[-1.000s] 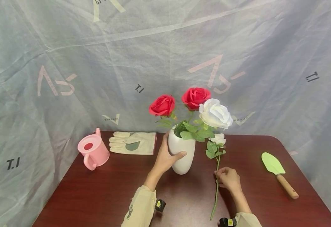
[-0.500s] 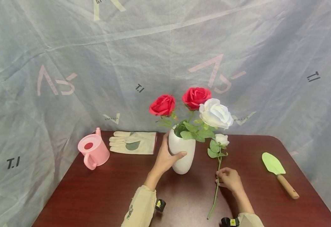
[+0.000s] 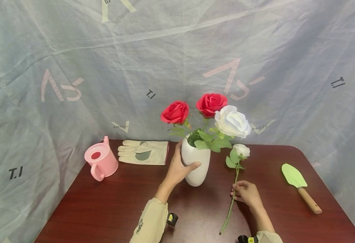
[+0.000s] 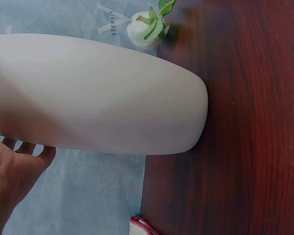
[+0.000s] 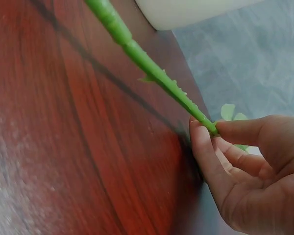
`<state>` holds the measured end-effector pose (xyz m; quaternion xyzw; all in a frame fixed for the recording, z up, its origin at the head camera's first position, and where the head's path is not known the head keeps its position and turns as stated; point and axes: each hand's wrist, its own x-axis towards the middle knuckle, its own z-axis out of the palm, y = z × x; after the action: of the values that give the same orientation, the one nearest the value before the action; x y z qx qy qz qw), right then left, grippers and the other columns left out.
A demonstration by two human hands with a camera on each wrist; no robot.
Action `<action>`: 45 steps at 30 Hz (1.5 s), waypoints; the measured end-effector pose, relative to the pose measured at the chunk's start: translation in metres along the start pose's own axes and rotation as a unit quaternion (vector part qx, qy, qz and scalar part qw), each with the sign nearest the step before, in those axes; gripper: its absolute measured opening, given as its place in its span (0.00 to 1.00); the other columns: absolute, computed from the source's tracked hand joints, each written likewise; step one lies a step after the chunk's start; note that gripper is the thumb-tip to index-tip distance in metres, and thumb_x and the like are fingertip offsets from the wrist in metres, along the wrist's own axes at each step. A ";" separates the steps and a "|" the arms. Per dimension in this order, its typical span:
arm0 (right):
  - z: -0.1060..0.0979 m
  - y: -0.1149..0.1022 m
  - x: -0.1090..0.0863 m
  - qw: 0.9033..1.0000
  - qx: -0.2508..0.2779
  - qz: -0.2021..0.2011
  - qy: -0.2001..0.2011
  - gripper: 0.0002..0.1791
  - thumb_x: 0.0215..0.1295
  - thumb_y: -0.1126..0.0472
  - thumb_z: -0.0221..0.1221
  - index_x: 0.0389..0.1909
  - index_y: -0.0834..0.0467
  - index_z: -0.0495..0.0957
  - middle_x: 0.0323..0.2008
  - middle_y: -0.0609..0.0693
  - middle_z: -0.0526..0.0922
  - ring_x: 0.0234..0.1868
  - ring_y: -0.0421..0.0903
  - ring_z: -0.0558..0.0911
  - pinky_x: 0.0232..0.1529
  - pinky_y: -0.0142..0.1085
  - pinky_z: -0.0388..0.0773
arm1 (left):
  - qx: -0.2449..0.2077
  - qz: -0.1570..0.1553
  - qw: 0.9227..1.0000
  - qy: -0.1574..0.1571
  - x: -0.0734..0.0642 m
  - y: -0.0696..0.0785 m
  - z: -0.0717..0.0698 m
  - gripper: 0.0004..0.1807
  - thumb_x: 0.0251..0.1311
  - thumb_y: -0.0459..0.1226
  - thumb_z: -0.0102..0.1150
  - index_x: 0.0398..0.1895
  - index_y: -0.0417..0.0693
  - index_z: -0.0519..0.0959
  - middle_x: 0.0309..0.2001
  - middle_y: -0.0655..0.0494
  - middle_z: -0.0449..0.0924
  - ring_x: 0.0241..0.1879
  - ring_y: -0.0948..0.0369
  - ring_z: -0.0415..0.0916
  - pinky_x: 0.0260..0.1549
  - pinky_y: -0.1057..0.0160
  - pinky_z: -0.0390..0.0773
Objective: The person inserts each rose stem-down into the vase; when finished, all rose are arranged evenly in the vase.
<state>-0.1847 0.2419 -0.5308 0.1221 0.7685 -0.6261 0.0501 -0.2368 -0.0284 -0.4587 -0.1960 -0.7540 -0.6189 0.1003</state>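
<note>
My left hand (image 3: 178,168) grips a white vase (image 3: 198,165) from its left side, the thumb across the front. Two red roses (image 3: 175,112) and a large white rose (image 3: 232,121) stand in the vase, their leaves spilling over its rim. Right of the vase, my right hand (image 3: 248,193) pinches the green stem (image 5: 161,78) of a smaller white rose (image 3: 242,150) between thumb and fingers. This rose's head points toward the back of the table and its stem end toward the front. In the left wrist view, the vase (image 4: 103,95) hides part of the left hand's fingers.
A pink watering can (image 3: 102,161) stands at the back left, beside a pair of cream gloves (image 3: 156,153) lying flat. On the right lies a trowel (image 3: 296,177) with a green blade and wooden handle. A grey cloth (image 3: 119,67) hangs behind the dark red table (image 3: 104,209).
The smaller white rose has tilted, its head moving right and its stem end left, with my right hand shifting slightly right. My left hand and the vase stay in place.
</note>
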 end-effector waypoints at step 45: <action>-0.005 -0.075 -0.049 0.732 0.595 -0.305 -0.129 0.13 0.70 0.77 0.36 0.39 0.69 0.71 0.34 0.61 0.79 0.39 0.57 0.82 0.37 0.38 0.79 | 0.006 0.001 1.000 -0.011 -0.002 0.018 -0.004 0.50 0.45 0.43 0.71 0.70 0.51 0.51 0.60 0.52 0.65 0.54 0.57 0.68 0.49 0.52 0.69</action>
<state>-0.1555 0.2267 -0.4469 -0.1958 0.2206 -0.9469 -0.1281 -0.2279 -0.0298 -0.4422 -0.2033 -0.7583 -0.6122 0.0942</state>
